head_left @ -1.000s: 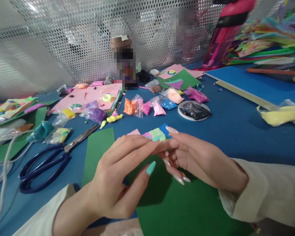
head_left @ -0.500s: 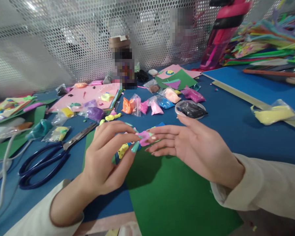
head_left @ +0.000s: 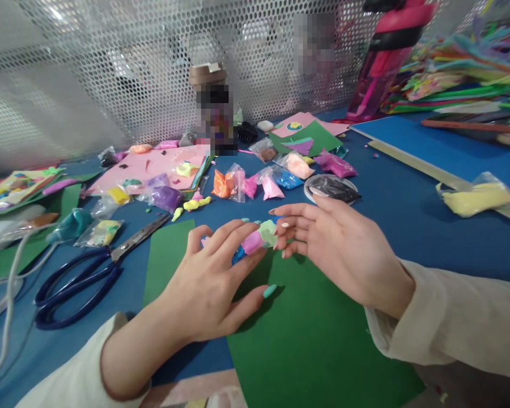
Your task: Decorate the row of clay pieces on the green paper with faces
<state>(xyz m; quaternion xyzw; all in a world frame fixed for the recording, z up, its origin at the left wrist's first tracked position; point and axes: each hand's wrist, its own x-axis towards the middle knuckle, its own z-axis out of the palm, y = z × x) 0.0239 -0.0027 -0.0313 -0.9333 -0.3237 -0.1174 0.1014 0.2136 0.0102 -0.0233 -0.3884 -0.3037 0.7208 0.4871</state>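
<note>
My left hand (head_left: 212, 283) reaches over a sheet of green paper (head_left: 318, 340), its fingers stretched out and its thumb held apart. Under and beside those fingertips lie a pink clay piece (head_left: 252, 242) and a bit of blue clay (head_left: 238, 255), partly hidden by the hand. A pale green clay piece (head_left: 268, 232) adjoins the pink one, between both hands. My right hand (head_left: 344, 249) is open, palm turned inward, with loosely bent fingers close to the pale green piece; I cannot tell whether they touch it.
Blue-handled scissors (head_left: 79, 289) lie at left near a white cable (head_left: 11, 294). Bagged clay, including orange (head_left: 224, 184) and purple (head_left: 166, 196), spreads across the back. A round tub with black clay (head_left: 331, 188) sits beyond my right hand. A pink bottle (head_left: 385, 68) stands behind.
My left hand has let go of the pink clay piece, spread its fingers and shifted right. The pink piece now lies beside the pale green one. My right hand has moved slightly right.
</note>
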